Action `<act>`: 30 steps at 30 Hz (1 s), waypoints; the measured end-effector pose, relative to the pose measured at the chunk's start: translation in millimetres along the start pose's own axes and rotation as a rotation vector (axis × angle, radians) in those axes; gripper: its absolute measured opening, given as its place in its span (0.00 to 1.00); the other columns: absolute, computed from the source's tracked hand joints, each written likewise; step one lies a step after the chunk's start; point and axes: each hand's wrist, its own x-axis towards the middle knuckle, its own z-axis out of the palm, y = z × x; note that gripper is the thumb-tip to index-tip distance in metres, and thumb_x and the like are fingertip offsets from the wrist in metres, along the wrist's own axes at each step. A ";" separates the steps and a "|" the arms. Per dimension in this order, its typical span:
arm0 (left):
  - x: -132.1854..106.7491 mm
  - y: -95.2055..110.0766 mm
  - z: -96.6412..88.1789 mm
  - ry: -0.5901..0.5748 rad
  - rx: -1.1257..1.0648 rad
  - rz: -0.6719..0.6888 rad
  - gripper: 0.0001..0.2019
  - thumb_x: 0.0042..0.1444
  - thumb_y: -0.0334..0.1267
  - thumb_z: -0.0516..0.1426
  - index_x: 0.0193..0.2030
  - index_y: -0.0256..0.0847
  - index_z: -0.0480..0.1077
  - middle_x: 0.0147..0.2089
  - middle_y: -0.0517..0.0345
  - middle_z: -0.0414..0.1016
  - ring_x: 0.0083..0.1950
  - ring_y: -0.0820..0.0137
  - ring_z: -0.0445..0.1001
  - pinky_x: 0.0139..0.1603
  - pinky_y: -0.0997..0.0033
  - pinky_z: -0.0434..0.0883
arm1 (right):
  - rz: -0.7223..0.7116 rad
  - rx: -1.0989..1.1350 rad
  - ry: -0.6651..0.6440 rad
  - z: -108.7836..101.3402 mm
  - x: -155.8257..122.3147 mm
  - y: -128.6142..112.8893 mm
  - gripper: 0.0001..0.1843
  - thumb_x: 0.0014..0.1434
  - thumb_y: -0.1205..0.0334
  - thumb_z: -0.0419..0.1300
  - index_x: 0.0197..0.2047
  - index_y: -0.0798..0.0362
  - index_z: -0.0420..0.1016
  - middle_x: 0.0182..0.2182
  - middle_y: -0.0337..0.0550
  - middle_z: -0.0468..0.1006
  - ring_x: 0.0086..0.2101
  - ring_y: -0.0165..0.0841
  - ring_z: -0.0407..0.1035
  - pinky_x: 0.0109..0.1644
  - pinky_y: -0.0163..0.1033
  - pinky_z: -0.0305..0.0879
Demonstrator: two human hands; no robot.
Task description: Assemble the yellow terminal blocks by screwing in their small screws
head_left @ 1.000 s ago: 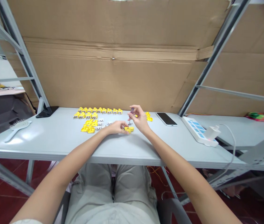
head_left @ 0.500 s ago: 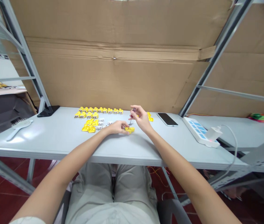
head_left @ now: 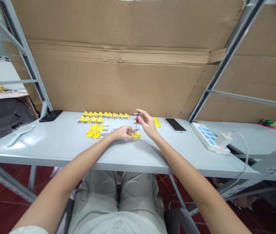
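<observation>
My left hand (head_left: 124, 133) is closed on a small yellow plastic piece (head_left: 136, 135), holding it on the table. In my right hand (head_left: 146, 123) is a screwdriver (head_left: 138, 118) with a dark red handle, gripped near its top by the fingertips. Its thin shaft points down and the tip meets the yellow piece. Tiny dark bits, perhaps screws, lie just behind the piece. Left of my left hand are several small white parts (head_left: 105, 128) and loose yellow shells (head_left: 94, 130). Behind them stand rows of yellow pieces with white fronts (head_left: 105, 115).
A few yellow pieces (head_left: 156, 122) lie behind my right hand. Farther right are a phone (head_left: 175, 125) and a white power strip (head_left: 208, 138) with a plugged-in charger. A hairbrush (head_left: 20, 133) rests at the table's left. Cardboard (head_left: 118, 84) walls off the back between metal posts.
My right fingers have shifted slightly around the screwdriver handle, so more of it shows. The left hand and the yellow piece have stayed in place.
</observation>
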 end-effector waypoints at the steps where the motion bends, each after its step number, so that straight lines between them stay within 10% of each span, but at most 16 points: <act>1: 0.0 -0.3 0.0 0.006 0.001 -0.002 0.25 0.43 0.50 0.66 0.45 0.36 0.75 0.43 0.50 0.78 0.40 0.64 0.73 0.43 0.67 0.68 | 0.013 0.023 -0.015 -0.9 0.0 -0.6 0.24 0.54 0.43 0.61 0.50 0.45 0.70 0.41 0.42 0.74 0.37 0.32 0.72 0.42 0.45 0.78; 30: 0.2 -2.1 3.9 0.009 -0.020 0.024 0.27 0.43 0.52 0.66 0.46 0.35 0.76 0.39 0.52 0.78 0.37 0.66 0.73 0.41 0.68 0.68 | -0.023 0.049 0.015 -5.2 4.8 2.0 0.23 0.47 0.49 0.70 0.40 0.48 0.65 0.27 0.31 0.65 0.29 0.29 0.68 0.30 0.42 0.78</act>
